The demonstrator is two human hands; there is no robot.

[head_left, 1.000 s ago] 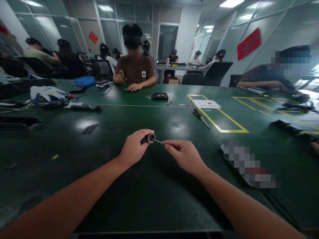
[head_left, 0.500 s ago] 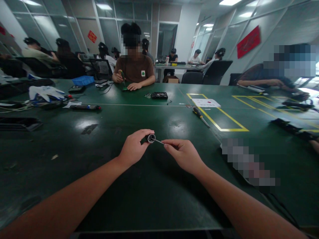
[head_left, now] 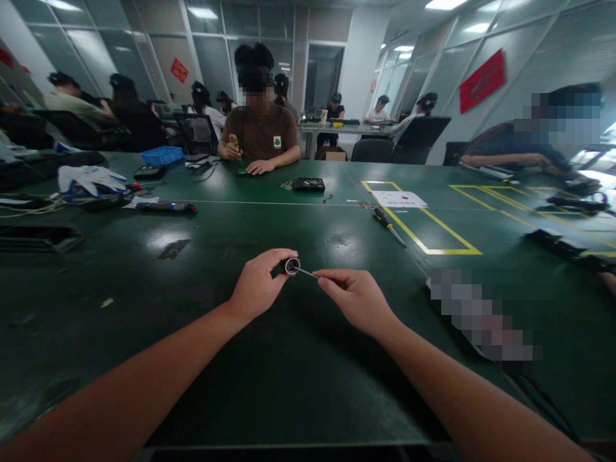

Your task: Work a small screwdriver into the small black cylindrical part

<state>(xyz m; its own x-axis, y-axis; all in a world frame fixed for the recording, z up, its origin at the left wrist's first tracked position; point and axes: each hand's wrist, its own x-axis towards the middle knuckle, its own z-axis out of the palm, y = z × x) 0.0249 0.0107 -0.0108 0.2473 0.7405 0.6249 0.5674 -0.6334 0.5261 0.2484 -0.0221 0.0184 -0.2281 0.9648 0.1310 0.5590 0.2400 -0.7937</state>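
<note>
Above the green table (head_left: 289, 385), my left hand (head_left: 257, 282) is closed round a small dark cylinder (head_left: 291, 266) with a silvery rim, its round open end turned toward me. Between the thumb and fingers of my right hand (head_left: 353, 295) is a thin metal rod (head_left: 307, 273), pinched near its right end. The rod's other end reaches into the mouth of the cylinder, and its tip is hard to make out there. Most of the cylinder's body is hidden behind my left fingers.
Ahead to the right lies a yellow-and-black screwdriver (head_left: 389, 226) beside a white paper (head_left: 399, 199). A blurred-out flat object (head_left: 481, 317) is near my right forearm. White gloves (head_left: 91, 181) and a blue tray (head_left: 162, 155) are at the left. A co-worker (head_left: 262, 128) sits opposite.
Almost nothing differs. Both hands keep their hold on the cylinder and the rod in the same place; the whole view has shifted very slightly.
</note>
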